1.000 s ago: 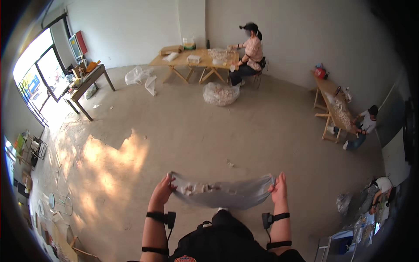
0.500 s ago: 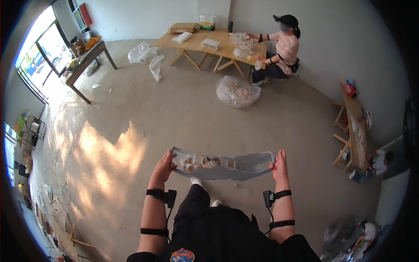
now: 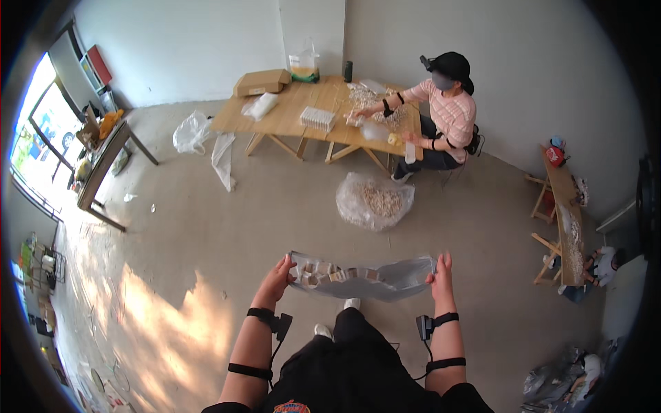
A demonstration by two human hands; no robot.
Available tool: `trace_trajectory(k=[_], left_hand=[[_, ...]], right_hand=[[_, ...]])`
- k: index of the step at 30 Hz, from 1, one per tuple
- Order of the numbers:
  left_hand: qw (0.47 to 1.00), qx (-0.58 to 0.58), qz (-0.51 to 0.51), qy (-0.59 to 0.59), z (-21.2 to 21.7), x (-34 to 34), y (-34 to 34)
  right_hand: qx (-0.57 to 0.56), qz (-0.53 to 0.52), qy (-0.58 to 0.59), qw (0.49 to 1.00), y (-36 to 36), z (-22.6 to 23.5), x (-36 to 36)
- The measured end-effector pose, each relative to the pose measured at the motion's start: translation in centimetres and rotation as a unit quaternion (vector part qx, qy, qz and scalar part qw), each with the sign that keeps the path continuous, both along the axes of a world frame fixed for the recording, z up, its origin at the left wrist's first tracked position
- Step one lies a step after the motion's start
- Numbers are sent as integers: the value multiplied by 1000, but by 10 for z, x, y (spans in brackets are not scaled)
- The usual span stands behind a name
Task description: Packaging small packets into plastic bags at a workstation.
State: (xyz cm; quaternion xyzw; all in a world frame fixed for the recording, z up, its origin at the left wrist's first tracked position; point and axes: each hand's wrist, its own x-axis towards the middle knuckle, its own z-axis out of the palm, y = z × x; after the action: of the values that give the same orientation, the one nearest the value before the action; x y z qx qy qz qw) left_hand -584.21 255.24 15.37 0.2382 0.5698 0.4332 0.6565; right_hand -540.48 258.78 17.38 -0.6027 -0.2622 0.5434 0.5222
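Note:
A clear plastic bag (image 3: 399, 283) hangs stretched sideways between my two hands, above the floor in front of my legs. Several small tan-and-white bundles or blocks (image 3: 323, 272) lie inside it, mostly toward its left half; their exact kind is too small to make out. My left hand (image 3: 277, 278) is closed on the bag's left end. At the opposite end, my right hand (image 3: 442, 277) pinches the bag's edge between thumb and fingers. Both forearms wear black straps with small dark devices.
Ahead stands a wooden table (image 3: 227, 118) with a cardboard box (image 3: 262, 82) and a white rack (image 3: 317, 118). A person (image 3: 451, 110) sits at its right end. A big clear bag of small pieces (image 3: 375, 202) sits on the floor before it. More tables flank both sides.
The table and floor bag appear nearer and lower in view, and my feet have shifted. My hands still hold the bag stretched. The seated person's arm has reached left across the table.

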Motion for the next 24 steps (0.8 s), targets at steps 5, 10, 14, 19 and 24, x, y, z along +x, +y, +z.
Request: trace_trajectory(k=[5,10,14,19,24], left_hand=[[1000,-9,2,-3,-13,-10,128],[999,-21,37,-32,-34,-34,234],[996,-28,55,-56,-43,-57,313],[995,-43,47,-81,-67,-106,411],[992,-81,-4,-97,-83,-139,510]], right_hand=[[-38,-15,-5,999,113,-30,0],[-56,11,-4,998,244,-32,-35],[-56,37,-8,998,330,-33,-57],[-52,28,3,998,418,-46,-91],[-102,6,23,995,484,-86,-131]])
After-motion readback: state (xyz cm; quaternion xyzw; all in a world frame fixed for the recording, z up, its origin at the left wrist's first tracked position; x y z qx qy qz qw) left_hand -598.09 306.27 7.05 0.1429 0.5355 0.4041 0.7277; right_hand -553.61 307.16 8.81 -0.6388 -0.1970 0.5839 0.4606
